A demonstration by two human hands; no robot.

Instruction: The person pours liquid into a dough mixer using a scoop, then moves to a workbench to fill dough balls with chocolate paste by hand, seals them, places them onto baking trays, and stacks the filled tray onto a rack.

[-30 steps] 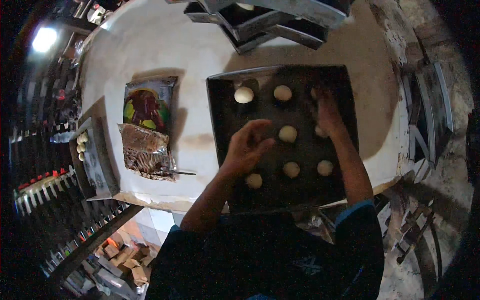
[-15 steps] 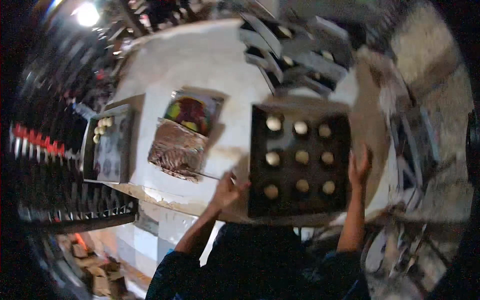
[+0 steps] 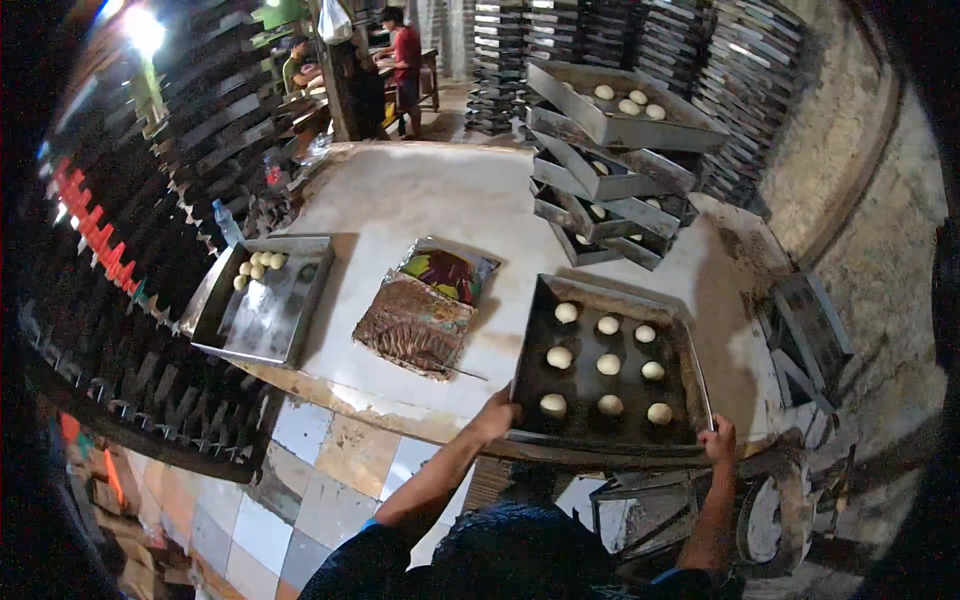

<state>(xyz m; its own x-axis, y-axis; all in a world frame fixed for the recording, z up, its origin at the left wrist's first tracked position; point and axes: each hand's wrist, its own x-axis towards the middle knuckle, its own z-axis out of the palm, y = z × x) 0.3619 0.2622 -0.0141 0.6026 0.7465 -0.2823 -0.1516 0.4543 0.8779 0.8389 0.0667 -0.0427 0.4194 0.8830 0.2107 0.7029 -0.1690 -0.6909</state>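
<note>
The person stands at the near edge of the table and grips a dark baking tray by its two near corners. The left hand is curled shut on the corner at 7 o'clock. The right hand is curled shut on the corner at 5 o'clock. Nine pale dough balls sit in three rows inside the tray. At 9 o'clock from it lies a brown messy sheet beside a colourful packet. Farther at 9 o'clock sits a shiny tray with a few small dough balls. At 12 o'clock, metal trays are stacked up.
</note>
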